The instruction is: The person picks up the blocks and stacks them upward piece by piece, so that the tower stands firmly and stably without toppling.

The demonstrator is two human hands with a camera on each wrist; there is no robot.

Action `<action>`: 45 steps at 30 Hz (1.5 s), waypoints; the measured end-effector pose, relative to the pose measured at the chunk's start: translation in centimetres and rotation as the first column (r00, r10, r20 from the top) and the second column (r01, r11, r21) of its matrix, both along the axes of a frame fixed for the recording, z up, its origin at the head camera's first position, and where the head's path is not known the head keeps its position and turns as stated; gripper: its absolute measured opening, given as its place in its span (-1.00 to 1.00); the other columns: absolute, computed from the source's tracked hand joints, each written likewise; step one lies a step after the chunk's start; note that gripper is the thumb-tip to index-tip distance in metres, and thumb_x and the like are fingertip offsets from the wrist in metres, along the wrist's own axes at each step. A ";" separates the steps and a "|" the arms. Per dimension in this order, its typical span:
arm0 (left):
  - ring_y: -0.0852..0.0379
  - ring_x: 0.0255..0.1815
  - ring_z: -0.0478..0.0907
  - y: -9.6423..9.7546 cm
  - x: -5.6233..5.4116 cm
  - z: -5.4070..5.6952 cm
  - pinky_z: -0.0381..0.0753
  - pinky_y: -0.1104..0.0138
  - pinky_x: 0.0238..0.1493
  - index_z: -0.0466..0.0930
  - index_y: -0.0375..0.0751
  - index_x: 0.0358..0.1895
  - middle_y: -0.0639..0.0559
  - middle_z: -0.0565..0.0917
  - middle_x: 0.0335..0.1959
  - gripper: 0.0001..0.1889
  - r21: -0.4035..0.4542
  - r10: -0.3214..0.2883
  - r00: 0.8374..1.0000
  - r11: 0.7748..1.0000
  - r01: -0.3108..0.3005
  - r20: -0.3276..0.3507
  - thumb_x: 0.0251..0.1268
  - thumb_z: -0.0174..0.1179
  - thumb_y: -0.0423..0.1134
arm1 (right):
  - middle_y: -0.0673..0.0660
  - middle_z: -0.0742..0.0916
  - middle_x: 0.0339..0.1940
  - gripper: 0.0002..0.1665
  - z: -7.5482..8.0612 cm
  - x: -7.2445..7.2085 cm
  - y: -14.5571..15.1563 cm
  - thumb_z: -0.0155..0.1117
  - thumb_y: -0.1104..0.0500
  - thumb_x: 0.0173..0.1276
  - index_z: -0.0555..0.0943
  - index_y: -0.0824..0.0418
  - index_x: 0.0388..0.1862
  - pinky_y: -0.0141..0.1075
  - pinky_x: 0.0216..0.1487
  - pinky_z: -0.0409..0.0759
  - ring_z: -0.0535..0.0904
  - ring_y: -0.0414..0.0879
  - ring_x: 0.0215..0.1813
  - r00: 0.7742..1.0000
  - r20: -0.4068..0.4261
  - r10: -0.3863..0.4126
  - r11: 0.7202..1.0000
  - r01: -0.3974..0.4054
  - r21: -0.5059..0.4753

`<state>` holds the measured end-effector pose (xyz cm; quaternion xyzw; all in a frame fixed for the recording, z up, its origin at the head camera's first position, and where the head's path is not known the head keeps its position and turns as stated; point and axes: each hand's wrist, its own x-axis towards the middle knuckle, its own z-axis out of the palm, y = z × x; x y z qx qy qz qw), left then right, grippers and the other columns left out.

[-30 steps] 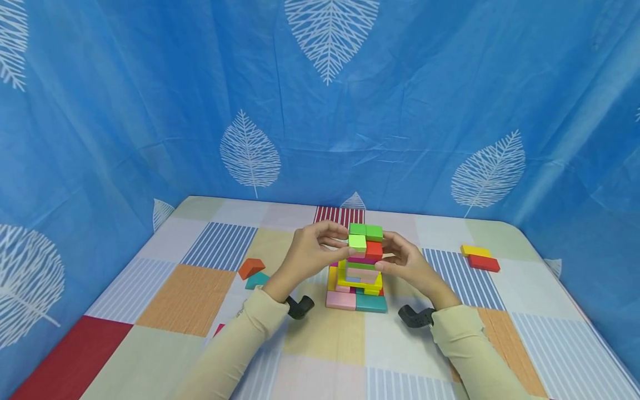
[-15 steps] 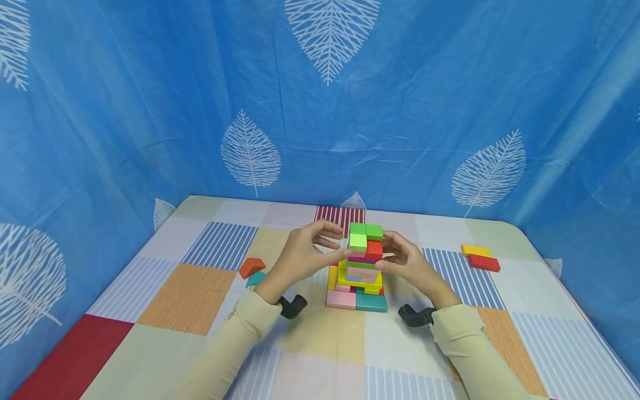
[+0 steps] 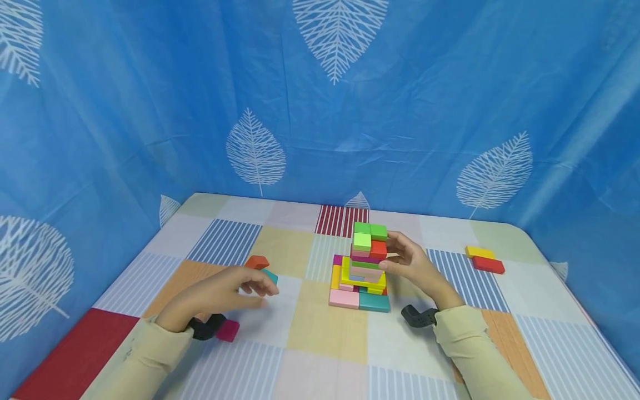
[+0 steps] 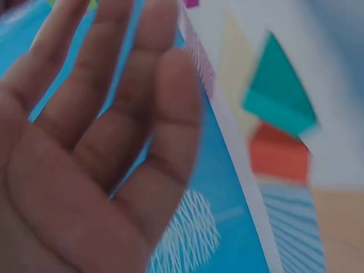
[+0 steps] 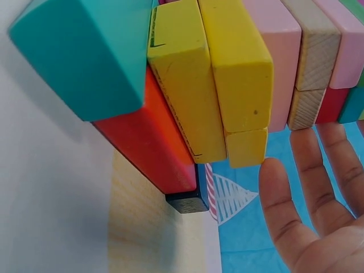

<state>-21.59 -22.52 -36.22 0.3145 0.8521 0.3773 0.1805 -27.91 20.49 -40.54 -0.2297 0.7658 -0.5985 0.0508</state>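
Observation:
A tower of coloured wooden blocks (image 3: pixel 361 282) stands upright on the table, widest at its base, with several green blocks (image 3: pixel 378 232) on top. My right hand (image 3: pixel 414 268) is at the tower's right side, its fingertips touching or nearly touching the upper blocks. In the right wrist view, those fingers (image 5: pixel 310 176) are extended below block ends, with yellow blocks (image 5: pixel 242 74) and a teal block (image 5: pixel 85 57) nearer the camera. My left hand (image 3: pixel 225 291) is over the table left of the tower, holding nothing. In the left wrist view its fingers (image 4: pixel 176 108) are loosely extended.
An orange block (image 3: pixel 257 261) and a teal triangular block (image 4: pixel 281 85) lie just beyond my left hand. A magenta block (image 3: pixel 228 330) lies by the left wrist. Yellow (image 3: pixel 480 252) and red (image 3: pixel 488 265) blocks lie at the right. A blue leaf-print curtain (image 3: pixel 400 111) hangs behind.
My left hand has drawn away from the tower's left side and moved left and toward the body. The right hand has stayed at the tower. The magenta block has come into fuller view.

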 end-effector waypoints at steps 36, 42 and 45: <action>0.13 -0.13 0.57 10.8 -2.6 2.3 0.64 0.23 -0.14 0.77 -0.21 0.21 0.06 0.77 -0.01 -0.59 0.303 0.148 0.918 0.952 -0.033 -0.367 0.31 0.51 -0.30 | 0.21 0.68 0.22 -0.26 -1.0 0.1 0.1 0.41 0.34 0.46 0.37 0.47 0.54 -0.34 0.19 0.67 0.67 -0.10 0.16 0.999 -0.026 0.026 0.999 -0.027 -0.030; -0.02 0.03 0.63 14.7 -4.6 3.1 0.64 0.24 0.05 0.68 -0.24 0.25 -0.01 0.75 0.03 -0.54 0.300 0.172 0.894 0.953 -0.045 -0.413 0.29 0.52 -0.31 | 0.21 0.68 0.23 -0.26 -0.8 -0.1 0.2 0.41 0.34 0.47 0.36 0.48 0.53 -0.33 0.20 0.66 0.67 -0.11 0.17 0.999 -0.030 0.032 0.999 -0.033 -0.031; -0.03 0.08 0.61 16.2 -5.3 3.2 0.64 0.16 0.13 0.70 -0.23 0.19 0.00 0.77 0.08 -0.59 0.272 0.164 0.881 0.961 -0.042 -0.444 0.30 0.52 -0.30 | 0.15 0.69 0.24 -0.27 -0.8 -0.2 0.3 0.40 0.34 0.48 0.36 0.48 0.53 -0.32 0.21 0.66 0.66 -0.13 0.18 0.998 -0.040 0.039 0.999 -0.040 -0.032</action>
